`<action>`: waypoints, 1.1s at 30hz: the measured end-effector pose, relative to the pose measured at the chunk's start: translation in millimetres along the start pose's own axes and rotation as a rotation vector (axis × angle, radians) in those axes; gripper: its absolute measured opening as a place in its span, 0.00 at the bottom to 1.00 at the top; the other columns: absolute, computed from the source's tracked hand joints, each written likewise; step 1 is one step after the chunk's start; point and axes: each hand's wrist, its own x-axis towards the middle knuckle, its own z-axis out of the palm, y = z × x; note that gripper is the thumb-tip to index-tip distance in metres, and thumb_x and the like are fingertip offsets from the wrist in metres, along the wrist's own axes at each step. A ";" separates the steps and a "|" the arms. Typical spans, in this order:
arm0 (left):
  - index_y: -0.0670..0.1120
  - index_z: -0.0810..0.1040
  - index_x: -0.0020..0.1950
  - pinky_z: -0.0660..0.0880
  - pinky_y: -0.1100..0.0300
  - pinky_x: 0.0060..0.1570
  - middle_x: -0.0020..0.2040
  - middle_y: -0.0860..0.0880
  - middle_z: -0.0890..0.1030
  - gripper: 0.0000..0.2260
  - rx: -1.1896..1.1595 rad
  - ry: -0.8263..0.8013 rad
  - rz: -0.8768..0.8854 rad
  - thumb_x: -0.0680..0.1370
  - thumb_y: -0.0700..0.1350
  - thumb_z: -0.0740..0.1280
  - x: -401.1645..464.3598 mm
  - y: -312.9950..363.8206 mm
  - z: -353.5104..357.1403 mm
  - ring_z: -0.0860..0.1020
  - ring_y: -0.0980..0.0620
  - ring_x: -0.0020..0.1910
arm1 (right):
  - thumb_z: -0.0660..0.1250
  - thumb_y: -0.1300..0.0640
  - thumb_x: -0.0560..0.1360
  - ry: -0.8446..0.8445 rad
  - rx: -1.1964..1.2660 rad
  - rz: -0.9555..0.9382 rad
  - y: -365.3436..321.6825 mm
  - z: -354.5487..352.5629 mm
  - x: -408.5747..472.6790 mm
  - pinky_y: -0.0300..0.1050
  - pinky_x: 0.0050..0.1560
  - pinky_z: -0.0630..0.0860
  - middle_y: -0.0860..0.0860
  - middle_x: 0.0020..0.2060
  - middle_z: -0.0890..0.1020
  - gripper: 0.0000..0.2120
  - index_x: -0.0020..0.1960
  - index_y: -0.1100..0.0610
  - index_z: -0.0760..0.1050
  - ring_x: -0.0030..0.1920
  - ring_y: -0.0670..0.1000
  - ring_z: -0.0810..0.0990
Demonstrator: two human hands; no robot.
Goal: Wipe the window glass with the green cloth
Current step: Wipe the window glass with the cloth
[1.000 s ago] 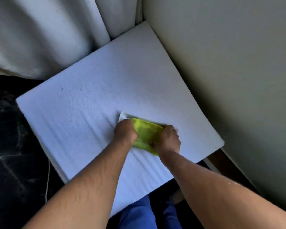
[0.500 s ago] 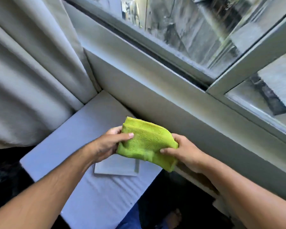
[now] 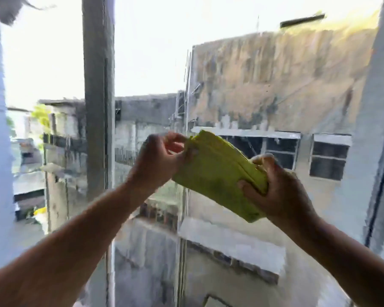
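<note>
Since half a second ago your view has swung up from the sill to the glass (image 3: pixel 242 69), and the cloth (image 3: pixel 217 173) has risen with your hands to chest height before the pane. The glass fills the frame, the frame post (image 3: pixel 98 96) at 10 o'clock. The folded cloth hangs at centre, apparently clear of the glass. Your right hand (image 3: pixel 282 189) grips its 4 o'clock end; your left hand (image 3: pixel 157 162) pinches its 10 o'clock corner. No wiping looks begun; all remains. No writing is legible.

Both forearms raised, left hand (image 3: pixel 159 160) pinching with fingertips, right hand (image 3: pixel 279 191) clenched, thumb underneath
</note>
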 end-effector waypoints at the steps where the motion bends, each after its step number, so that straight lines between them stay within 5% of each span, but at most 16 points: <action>1: 0.51 0.82 0.45 0.81 0.62 0.32 0.37 0.51 0.84 0.10 0.066 0.033 0.084 0.69 0.50 0.79 18.3 14.6 5.2 0.82 0.59 0.33 | 0.74 0.47 0.68 0.079 -0.106 -0.086 6.2 -7.6 16.0 0.43 0.31 0.74 0.49 0.33 0.82 0.18 0.55 0.51 0.73 0.31 0.57 0.83; 4: 0.47 0.83 0.50 0.83 0.62 0.33 0.39 0.50 0.85 0.10 0.191 0.079 0.211 0.72 0.48 0.78 54.3 41.2 18.2 0.83 0.60 0.35 | 0.77 0.52 0.69 0.192 -0.370 -0.204 21.7 -11.0 51.4 0.48 0.32 0.78 0.57 0.39 0.85 0.22 0.59 0.58 0.76 0.35 0.61 0.84; 7: 0.47 0.87 0.50 0.80 0.71 0.34 0.42 0.50 0.87 0.07 0.321 0.065 0.273 0.73 0.45 0.77 65.5 38.9 23.0 0.81 0.65 0.35 | 0.72 0.53 0.73 0.216 -0.716 -0.412 30.3 13.7 65.8 0.56 0.53 0.81 0.60 0.61 0.82 0.28 0.72 0.54 0.74 0.56 0.63 0.84; 9: 0.45 0.87 0.51 0.77 0.75 0.33 0.41 0.52 0.86 0.08 0.336 0.031 0.288 0.73 0.43 0.77 68.5 33.9 22.4 0.79 0.68 0.32 | 0.63 0.55 0.78 0.155 -0.733 -0.684 34.9 32.1 69.3 0.60 0.67 0.76 0.59 0.71 0.75 0.25 0.74 0.52 0.71 0.69 0.62 0.76; 11: 0.44 0.86 0.55 0.79 0.70 0.33 0.42 0.51 0.85 0.10 0.347 -0.003 0.297 0.73 0.42 0.77 73.1 29.6 17.6 0.79 0.67 0.31 | 0.60 0.58 0.79 0.029 -0.659 -0.797 34.4 46.6 71.8 0.59 0.71 0.72 0.57 0.74 0.72 0.24 0.76 0.53 0.69 0.72 0.60 0.73; 15: 0.48 0.82 0.61 0.82 0.57 0.41 0.49 0.50 0.86 0.11 0.663 0.261 0.628 0.79 0.47 0.69 97.3 26.3 -4.5 0.82 0.58 0.38 | 0.70 0.58 0.73 -0.151 -0.556 -0.636 32.4 63.9 73.9 0.60 0.74 0.69 0.59 0.76 0.69 0.34 0.77 0.59 0.65 0.75 0.62 0.69; 17: 0.49 0.77 0.68 0.80 0.45 0.55 0.62 0.44 0.82 0.17 0.931 0.347 0.764 0.81 0.51 0.64 113.3 22.4 -10.9 0.81 0.44 0.57 | 0.68 0.56 0.71 -0.129 -0.487 -0.574 27.1 68.6 74.9 0.58 0.77 0.63 0.58 0.76 0.68 0.35 0.76 0.58 0.65 0.76 0.61 0.66; 20: 0.52 0.68 0.77 0.61 0.34 0.74 0.78 0.39 0.66 0.24 1.183 0.276 0.661 0.82 0.57 0.59 134.0 11.8 -10.2 0.64 0.35 0.77 | 0.62 0.50 0.70 -0.040 -0.418 -0.521 18.8 79.5 77.5 0.60 0.72 0.71 0.56 0.72 0.72 0.32 0.73 0.56 0.69 0.73 0.60 0.69; 23: 0.57 0.64 0.79 0.53 0.33 0.77 0.82 0.42 0.59 0.25 1.163 0.272 0.607 0.82 0.62 0.53 143.0 -1.4 -9.5 0.57 0.38 0.81 | 0.64 0.51 0.71 0.049 -0.454 -0.513 24.4 93.1 77.9 0.59 0.70 0.71 0.56 0.73 0.72 0.33 0.75 0.56 0.68 0.72 0.59 0.71; 26: 0.59 0.63 0.79 0.53 0.33 0.77 0.82 0.43 0.59 0.25 1.149 0.309 0.660 0.82 0.64 0.50 151.5 -8.6 -10.9 0.57 0.40 0.81 | 0.63 0.50 0.74 0.121 -0.491 -0.587 38.9 100.2 88.2 0.57 0.79 0.58 0.58 0.78 0.64 0.35 0.79 0.58 0.61 0.78 0.59 0.63; 33: 0.59 0.64 0.78 0.52 0.35 0.77 0.82 0.43 0.60 0.25 1.102 0.357 0.730 0.83 0.64 0.51 156.6 -15.8 -13.3 0.57 0.40 0.81 | 0.56 0.44 0.81 0.106 -0.503 -0.587 21.2 127.4 82.8 0.54 0.81 0.45 0.53 0.81 0.57 0.30 0.81 0.51 0.55 0.80 0.58 0.55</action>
